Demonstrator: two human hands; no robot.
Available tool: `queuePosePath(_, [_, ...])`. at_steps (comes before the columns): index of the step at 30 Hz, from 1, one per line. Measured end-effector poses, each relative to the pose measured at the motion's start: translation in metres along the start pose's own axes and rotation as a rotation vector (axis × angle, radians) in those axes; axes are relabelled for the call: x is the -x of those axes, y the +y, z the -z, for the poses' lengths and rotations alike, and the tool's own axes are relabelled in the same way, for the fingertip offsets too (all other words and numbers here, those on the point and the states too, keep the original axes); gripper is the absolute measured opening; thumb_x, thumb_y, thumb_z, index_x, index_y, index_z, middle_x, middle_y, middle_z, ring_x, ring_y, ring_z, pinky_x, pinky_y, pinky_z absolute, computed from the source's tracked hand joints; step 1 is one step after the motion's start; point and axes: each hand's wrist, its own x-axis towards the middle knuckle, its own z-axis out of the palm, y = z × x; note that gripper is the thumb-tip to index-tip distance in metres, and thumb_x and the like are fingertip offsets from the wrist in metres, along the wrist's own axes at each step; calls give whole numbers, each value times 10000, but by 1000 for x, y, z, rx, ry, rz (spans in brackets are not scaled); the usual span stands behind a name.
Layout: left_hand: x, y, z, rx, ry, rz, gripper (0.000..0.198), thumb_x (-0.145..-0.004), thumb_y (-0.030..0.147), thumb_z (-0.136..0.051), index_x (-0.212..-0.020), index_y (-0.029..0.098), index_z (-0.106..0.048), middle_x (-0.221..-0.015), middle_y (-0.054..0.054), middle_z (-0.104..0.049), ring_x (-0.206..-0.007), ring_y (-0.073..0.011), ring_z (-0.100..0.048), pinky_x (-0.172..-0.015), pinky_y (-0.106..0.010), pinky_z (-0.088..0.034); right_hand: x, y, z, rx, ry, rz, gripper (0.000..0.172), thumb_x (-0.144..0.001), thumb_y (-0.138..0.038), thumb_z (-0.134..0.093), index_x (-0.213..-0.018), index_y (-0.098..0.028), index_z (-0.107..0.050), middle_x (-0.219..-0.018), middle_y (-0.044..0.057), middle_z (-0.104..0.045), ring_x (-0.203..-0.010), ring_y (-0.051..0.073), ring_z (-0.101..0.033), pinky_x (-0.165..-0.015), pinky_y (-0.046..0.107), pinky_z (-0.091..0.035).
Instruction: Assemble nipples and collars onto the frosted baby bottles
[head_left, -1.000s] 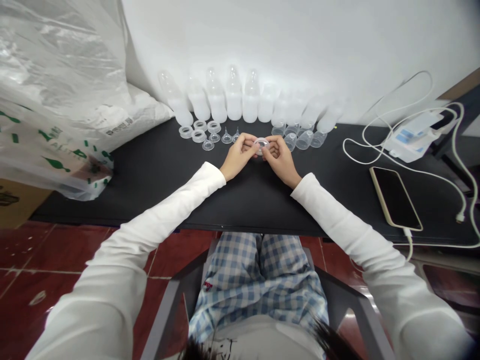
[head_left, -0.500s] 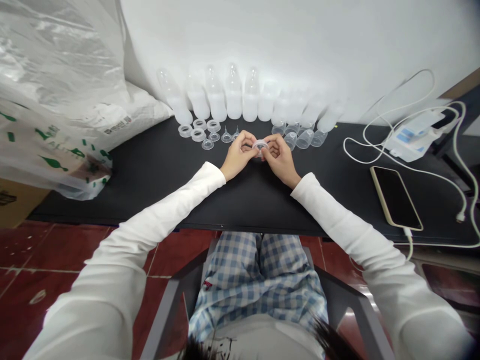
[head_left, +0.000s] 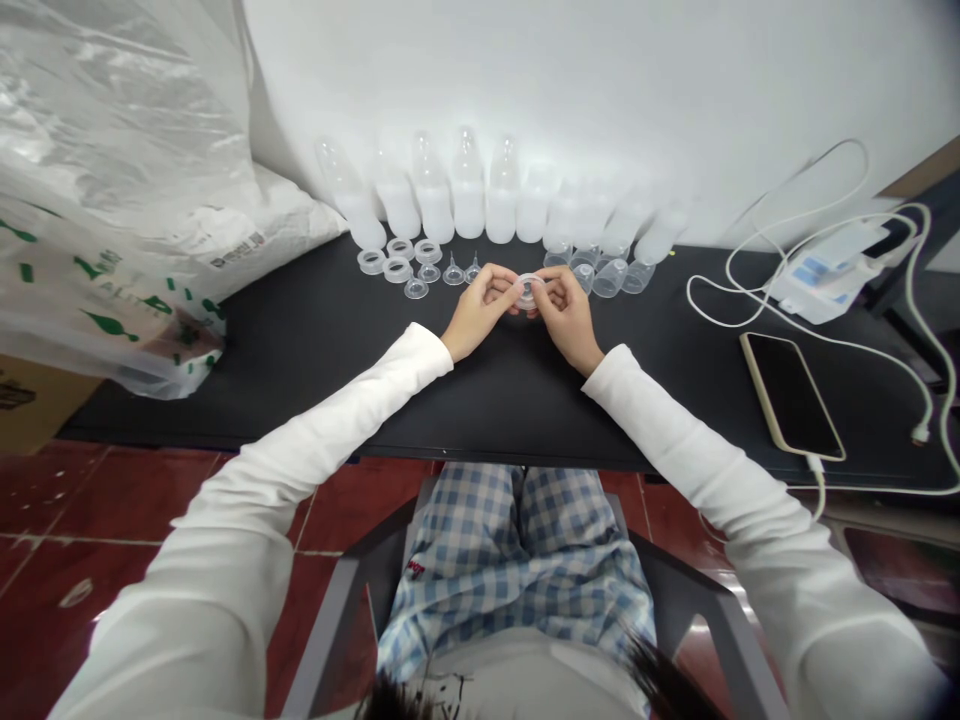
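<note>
Between both hands is a clear-white bottle collar ring (head_left: 528, 290), held just above the black table. My left hand (head_left: 484, 305) pinches its left side with thumb and fingers. On the opposite side, my right hand (head_left: 561, 308) grips the same ring. To the left lie several loose collar rings (head_left: 397, 268) and clear silicone nipples (head_left: 453, 270). Several clear caps (head_left: 609, 277) stand or lean right of my hands. Behind them is a row of white baby bottles (head_left: 469, 205); those on the left wear clear domed caps. Whether a nipple sits inside the held ring I cannot tell.
On the right of the black table (head_left: 315, 360) are a phone (head_left: 793, 395) plugged into a cable, a white power strip (head_left: 829, 270) and looping white cables. Plastic bags (head_left: 112, 290) crowd the left end. A white wall (head_left: 600, 80) rises behind the bottles.
The collar ring has tilted so its opening faces more toward me and has shifted slightly right. My fingers have shifted around its rim; both hands still hold it.
</note>
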Motion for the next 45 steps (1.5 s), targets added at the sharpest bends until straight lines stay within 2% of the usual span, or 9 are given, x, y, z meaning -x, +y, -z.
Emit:
queuePosePath(3, [2,3,0,-68,-2,-15,310,-884,434,-755,-906,189,-567,-776,19,-662,-655,-79,-643,-643,-200,-545,1,-2,0,27,-8,5,587,-763,-808,-675,-949,-263,-558,-691,-36,-571,-586,133,-579,-581,306,-520])
queuePosePath(8, [4,3,2,-263,22,-65,300,-886,404,-752,-879,203,-530,-730,37,-630,-621,-76,-614,-597,-201,-496,3,-4,0,75,-35,39,529,-817,-771,-655,-917,-262,-549,-665,-47,-505,-568,122,-532,-545,290,-480])
queuePosePath(13, [7,5,1,-318,47,-133,300,-905,401,-729,-858,210,-503,-751,28,-616,-674,-92,-614,-639,-228,-488,5,-3,-2,95,-46,60,452,-891,-709,-615,-947,-266,-541,-673,-43,-497,-562,122,-502,-541,293,-482])
queuePosePath(18, [6,2,1,-274,48,-112,348,-895,473,-734,-862,212,-505,-741,33,-606,-648,-87,-603,-623,-227,-494,4,0,-4,74,-29,44,491,-858,-732,-643,-937,-257,-548,-672,-42,-512,-567,121,-528,-551,290,-492])
queuePosePath(22, [3,-2,1,-150,37,-55,357,-889,495,-739,-894,216,-516,-733,36,-603,-617,-84,-600,-584,-213,-512,2,1,-2,10,-52,-22,566,-788,-785,-673,-971,-259,-572,-743,-23,-587,-662,138,-597,-635,297,-555])
queuePosePath(27, [2,-3,1,-64,-16,-35,383,-845,465,-799,-946,212,-529,-815,23,-614,-712,-87,-623,-671,-207,-554,1,2,1,-13,-60,-2,561,-805,-762,-674,-1014,-246,-605,-849,3,-630,-765,145,-625,-725,300,-573])
queuePosePath(34, [1,-9,3,-126,-5,-128,461,-833,563,-775,-988,201,-536,-883,-3,-638,-774,-98,-650,-713,-223,-555,2,0,2,16,-40,70,548,-827,-742,-671,-1033,-237,-624,-896,10,-640,-785,135,-620,-733,284,-567])
queuePosePath(38, [-1,-12,6,-201,13,-168,425,-858,528,-764,-997,199,-534,-896,-8,-641,-779,-98,-648,-708,-228,-544,2,2,0,17,-46,72,553,-823,-738,-679,-1058,-239,-636,-812,-9,-605,-710,126,-617,-689,281,-570])
queuePosePath(45, [-3,-14,8,-217,-6,-193,369,-885,466,-749,-994,202,-516,-913,-6,-639,-787,-95,-648,-707,-228,-541,1,5,0,-12,-79,65,521,-812,-691,-732,-1070,-247,-643,-794,-16,-619,-682,125,-642,-687,283,-601])
